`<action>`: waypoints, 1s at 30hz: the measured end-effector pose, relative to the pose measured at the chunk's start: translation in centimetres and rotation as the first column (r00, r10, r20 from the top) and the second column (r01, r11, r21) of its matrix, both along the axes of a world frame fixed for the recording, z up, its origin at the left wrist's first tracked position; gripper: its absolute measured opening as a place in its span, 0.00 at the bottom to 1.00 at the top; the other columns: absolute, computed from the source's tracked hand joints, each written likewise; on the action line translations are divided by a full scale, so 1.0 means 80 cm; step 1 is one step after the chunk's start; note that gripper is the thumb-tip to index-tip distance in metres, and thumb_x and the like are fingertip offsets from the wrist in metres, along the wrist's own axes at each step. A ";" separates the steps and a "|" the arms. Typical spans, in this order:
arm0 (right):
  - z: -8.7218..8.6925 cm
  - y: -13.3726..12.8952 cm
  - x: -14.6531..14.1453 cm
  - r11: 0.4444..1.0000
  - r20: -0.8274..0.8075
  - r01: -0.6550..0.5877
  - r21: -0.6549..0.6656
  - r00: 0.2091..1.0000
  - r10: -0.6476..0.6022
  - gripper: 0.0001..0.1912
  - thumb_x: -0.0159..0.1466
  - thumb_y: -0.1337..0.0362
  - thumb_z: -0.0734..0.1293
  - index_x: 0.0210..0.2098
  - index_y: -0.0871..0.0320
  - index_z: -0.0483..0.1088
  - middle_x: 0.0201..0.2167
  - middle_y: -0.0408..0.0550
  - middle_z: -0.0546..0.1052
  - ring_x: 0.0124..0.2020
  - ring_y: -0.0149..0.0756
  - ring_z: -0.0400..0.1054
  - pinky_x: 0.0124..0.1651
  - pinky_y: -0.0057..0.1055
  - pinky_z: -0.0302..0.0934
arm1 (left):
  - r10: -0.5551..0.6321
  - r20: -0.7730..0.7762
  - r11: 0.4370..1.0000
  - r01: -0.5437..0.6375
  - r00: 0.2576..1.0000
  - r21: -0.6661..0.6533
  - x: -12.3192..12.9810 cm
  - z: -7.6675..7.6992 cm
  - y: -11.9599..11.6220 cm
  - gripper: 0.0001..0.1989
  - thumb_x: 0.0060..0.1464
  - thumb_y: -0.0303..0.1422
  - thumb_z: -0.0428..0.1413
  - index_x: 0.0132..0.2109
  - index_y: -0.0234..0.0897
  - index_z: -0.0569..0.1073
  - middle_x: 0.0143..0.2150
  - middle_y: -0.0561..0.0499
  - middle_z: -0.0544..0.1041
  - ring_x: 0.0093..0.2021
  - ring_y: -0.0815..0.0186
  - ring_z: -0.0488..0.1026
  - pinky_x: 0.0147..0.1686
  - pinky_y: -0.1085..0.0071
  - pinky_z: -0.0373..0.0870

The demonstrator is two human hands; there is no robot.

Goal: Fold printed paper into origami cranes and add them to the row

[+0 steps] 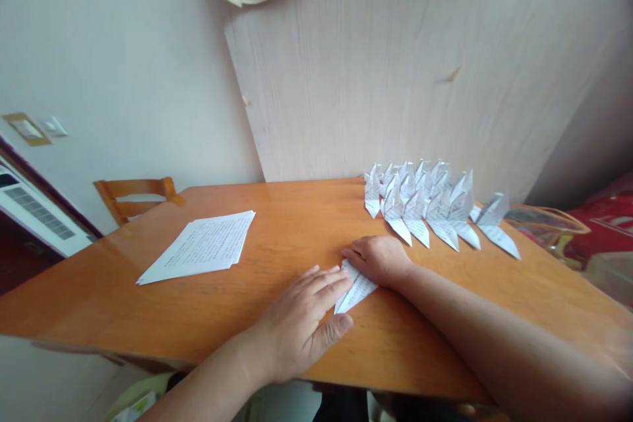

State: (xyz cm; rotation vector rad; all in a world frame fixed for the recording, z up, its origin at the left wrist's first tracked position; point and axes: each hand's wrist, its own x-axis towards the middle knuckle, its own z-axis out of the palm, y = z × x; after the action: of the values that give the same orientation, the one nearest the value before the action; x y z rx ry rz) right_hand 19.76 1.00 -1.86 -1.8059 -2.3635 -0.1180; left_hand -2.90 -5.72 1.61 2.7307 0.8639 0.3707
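Observation:
A piece of folded printed paper (360,295) lies on the wooden table in front of me, its narrow end pointing towards me. My left hand (309,320) rests palm down with stretched fingers, the fingertips touching the paper's left edge and the thumb apart. Curled over the far end of the same paper is my right hand (378,260), pressing it down. Its fingertips are partly hidden, and it covers part of the paper.
Several folded paper figures (440,211) stand in rows at the table's back right. A stack of printed sheets (198,247) lies on the left of the table (297,211). Beyond the far left edge is a wooden chair (138,188). A wall panel rises behind the table.

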 end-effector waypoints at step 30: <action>0.009 0.024 0.064 0.998 -0.546 0.060 -0.013 0.836 -0.058 0.22 0.70 0.50 0.56 0.26 0.55 0.67 0.23 0.45 0.73 0.26 0.33 0.65 0.29 0.30 0.48 | 0.055 -0.136 0.995 -0.042 0.989 0.091 0.012 -0.020 0.018 0.27 0.59 0.21 0.47 0.62 0.46 0.68 0.66 0.52 0.68 0.70 0.57 0.57 0.67 0.41 0.19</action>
State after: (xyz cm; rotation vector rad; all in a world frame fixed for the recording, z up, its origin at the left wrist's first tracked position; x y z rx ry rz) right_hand 24.86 2.90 -1.11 -1.6283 -1.8968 0.3442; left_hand -1.91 -4.24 0.03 2.8485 0.9728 0.2363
